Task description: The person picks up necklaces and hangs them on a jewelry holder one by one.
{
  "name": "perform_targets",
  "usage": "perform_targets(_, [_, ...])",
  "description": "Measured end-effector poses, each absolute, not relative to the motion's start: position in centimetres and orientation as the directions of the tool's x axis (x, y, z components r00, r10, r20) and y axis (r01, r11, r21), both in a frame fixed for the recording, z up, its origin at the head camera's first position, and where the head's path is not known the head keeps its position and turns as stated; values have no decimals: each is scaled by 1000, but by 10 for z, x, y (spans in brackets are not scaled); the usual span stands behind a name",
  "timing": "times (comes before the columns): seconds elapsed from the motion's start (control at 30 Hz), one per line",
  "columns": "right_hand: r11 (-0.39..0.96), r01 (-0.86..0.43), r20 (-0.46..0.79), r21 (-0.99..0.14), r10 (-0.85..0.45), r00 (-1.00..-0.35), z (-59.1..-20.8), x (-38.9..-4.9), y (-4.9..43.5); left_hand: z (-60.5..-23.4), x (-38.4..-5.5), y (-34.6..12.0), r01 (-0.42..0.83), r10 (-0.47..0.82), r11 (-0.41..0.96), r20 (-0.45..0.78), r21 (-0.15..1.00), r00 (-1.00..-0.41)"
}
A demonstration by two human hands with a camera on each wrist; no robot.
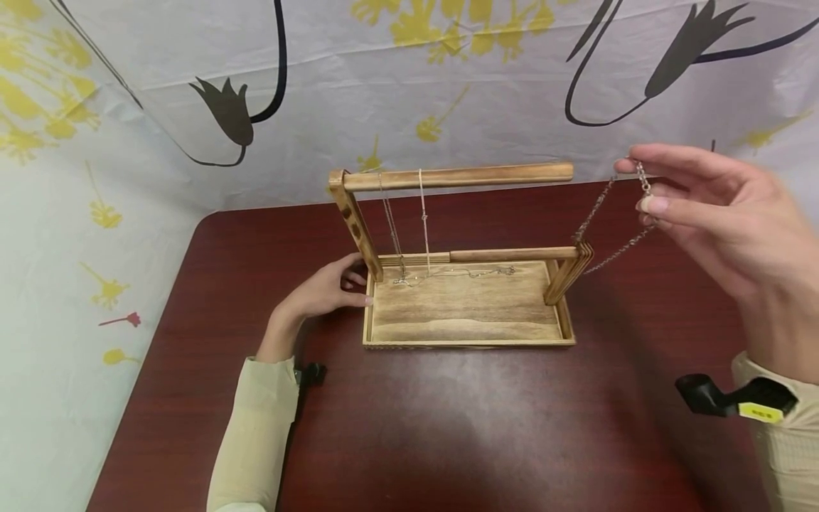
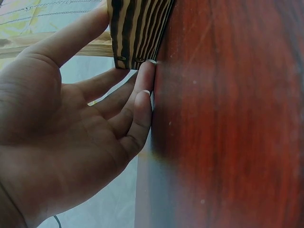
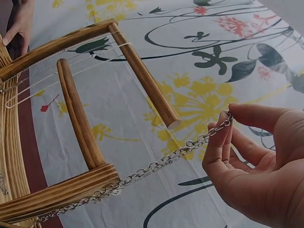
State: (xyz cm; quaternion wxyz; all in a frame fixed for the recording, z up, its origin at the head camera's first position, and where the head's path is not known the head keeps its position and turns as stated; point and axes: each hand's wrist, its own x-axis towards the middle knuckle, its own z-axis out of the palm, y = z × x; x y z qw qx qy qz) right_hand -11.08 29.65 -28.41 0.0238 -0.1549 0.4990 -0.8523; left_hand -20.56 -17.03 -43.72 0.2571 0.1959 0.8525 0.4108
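A wooden jewelry stand point(image 1: 467, 313) has a tray base, a tall left post with a long upper bar point(image 1: 461, 176), and a lower bar point(image 1: 512, 254) carried by a short right post. My left hand point(image 1: 329, 286) grips the tray's left end, thumb at its edge and fingers around the back corner. To the right of the stand, my right hand point(image 1: 723, 206) pinches a silver chain necklace point(image 3: 156, 165) between thumb and fingers. Its strands slope down to the short right post point(image 3: 102, 173). From the upper bar hang a thin chain point(image 1: 388, 213) and a pale cord-like necklace point(image 1: 424, 213).
The stand rests on a dark red table point(image 1: 473, 427), near its back edge. Behind the table hangs a white cloth point(image 1: 448, 92) printed with yellow and dark flowers. Fine chain point(image 1: 473, 273) lies across the tray's floor.
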Motion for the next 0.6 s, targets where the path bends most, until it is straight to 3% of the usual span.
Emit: perform_targets(0.6, [-423, -100, 213, -901, -229, -950, -278, -125, 280, -437, -208, -172, 100, 550, 574, -292, 813, -783])
